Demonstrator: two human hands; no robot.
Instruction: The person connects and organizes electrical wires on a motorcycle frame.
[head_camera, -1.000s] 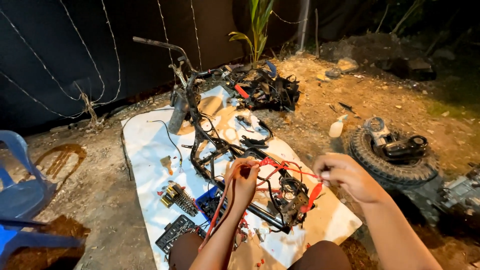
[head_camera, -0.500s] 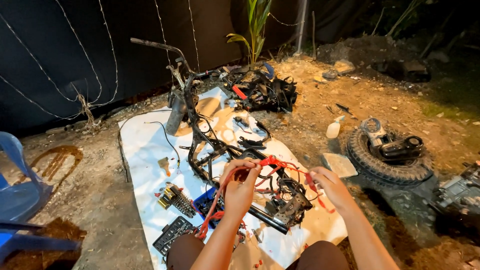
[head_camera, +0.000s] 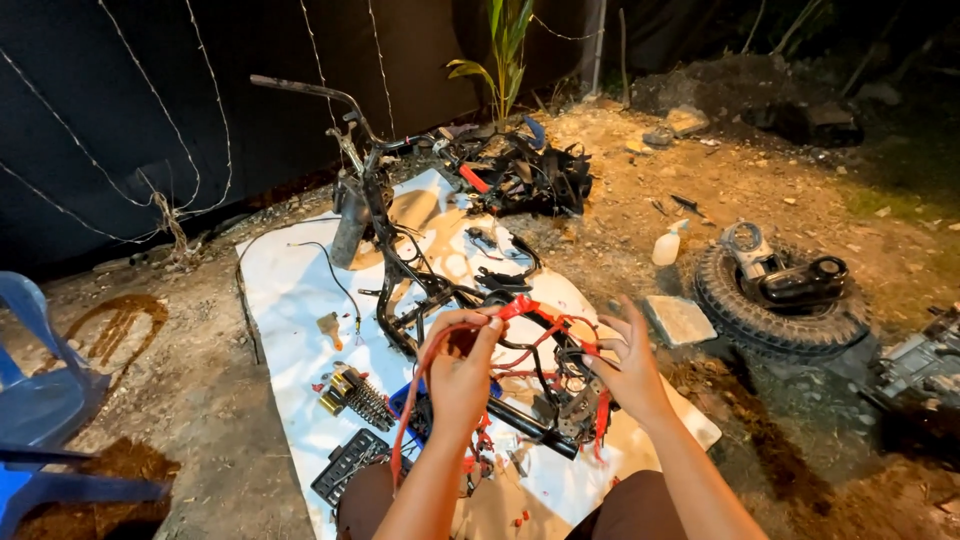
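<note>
We hold a red wiring harness (head_camera: 545, 325) at lower centre, over the stripped scooter frame (head_camera: 420, 280). Our left hand (head_camera: 465, 375) pinches one strand; our right hand (head_camera: 630, 370) is spread, fingers released, touching the loops. We are untangling; separating strands needs care.

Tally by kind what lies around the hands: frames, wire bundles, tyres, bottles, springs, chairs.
Motorbike frame: 1
Red wire bundle, held by the left hand with the right hand open beside it: 1
Tyre: 1
White bottle: 1
Coil spring: 1
Blue chair: 1
Total: 6
</note>
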